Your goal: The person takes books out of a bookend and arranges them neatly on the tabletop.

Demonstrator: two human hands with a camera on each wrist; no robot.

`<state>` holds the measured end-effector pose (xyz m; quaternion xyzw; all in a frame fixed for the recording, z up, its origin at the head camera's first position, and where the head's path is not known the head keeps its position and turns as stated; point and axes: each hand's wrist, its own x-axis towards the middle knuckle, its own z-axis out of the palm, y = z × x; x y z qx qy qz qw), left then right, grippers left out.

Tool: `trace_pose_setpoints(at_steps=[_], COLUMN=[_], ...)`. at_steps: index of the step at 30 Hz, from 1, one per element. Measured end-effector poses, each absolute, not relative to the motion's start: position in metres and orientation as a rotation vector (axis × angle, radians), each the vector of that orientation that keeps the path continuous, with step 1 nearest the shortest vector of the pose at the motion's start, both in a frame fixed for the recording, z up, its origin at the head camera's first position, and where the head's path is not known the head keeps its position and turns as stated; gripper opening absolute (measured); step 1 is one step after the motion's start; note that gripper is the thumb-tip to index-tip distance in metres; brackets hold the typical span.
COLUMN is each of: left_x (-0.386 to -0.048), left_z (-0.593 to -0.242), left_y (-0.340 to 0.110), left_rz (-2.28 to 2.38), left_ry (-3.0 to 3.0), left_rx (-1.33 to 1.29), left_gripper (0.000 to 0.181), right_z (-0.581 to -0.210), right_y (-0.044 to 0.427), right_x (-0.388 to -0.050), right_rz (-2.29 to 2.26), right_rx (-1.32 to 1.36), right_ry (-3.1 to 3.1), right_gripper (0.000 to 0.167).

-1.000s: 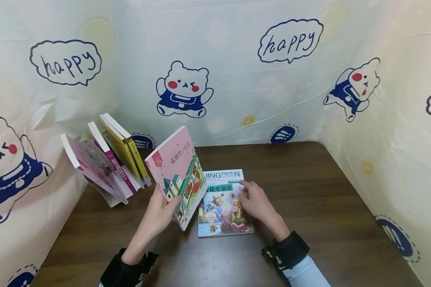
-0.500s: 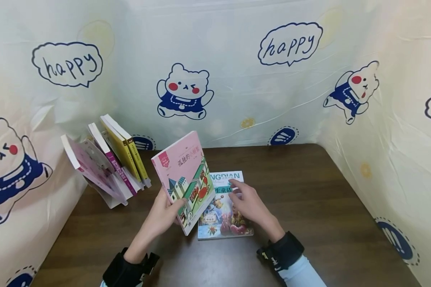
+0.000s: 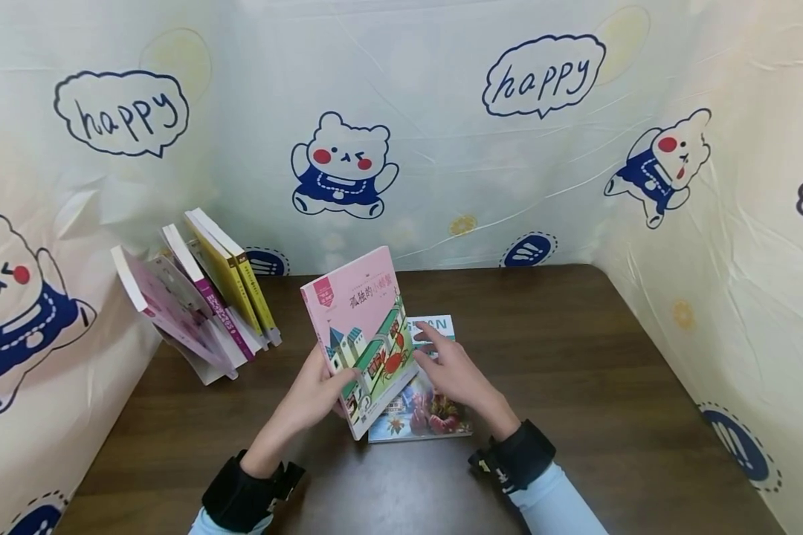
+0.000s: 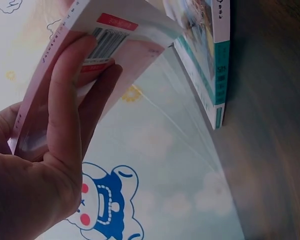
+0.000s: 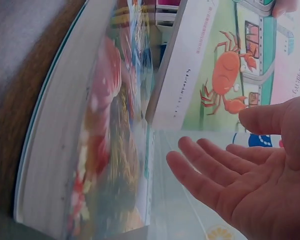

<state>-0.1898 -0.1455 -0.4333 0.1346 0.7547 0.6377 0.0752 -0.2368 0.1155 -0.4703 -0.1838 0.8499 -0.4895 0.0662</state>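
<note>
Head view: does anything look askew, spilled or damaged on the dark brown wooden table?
The standing row of pink, purple and yellow books at left on the table looks askew: they lean at differing angles, the leftmost furthest, though camera perspective may exaggerate it. No spill or damage shows.

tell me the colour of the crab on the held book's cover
Orange-red; the crab shows best in the right wrist view.

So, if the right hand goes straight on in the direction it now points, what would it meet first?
Probably the pink book held by the left hand, though the depth is unclear.
</note>
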Motion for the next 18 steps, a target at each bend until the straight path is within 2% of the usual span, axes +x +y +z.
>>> trace_pose_setpoints(at_steps=[10,18], left_x=[-0.193,-0.201], left_z=[-0.429,-0.427], left_y=[-0.145,-0.147], left_rz=[1.882,1.920], left_ry=[2.185,2.106], left_rx=[0.499,0.433], left_gripper=[0.071,0.069], right_z=[-0.469,-0.473], right_y=[0.116,0.120], right_x=[-0.238,-0.238], right_rz=[-1.561,-1.584], right_rx=[-0.625,-0.572], right_ry=[2.493,2.524], right_gripper=[0.051,0.049])
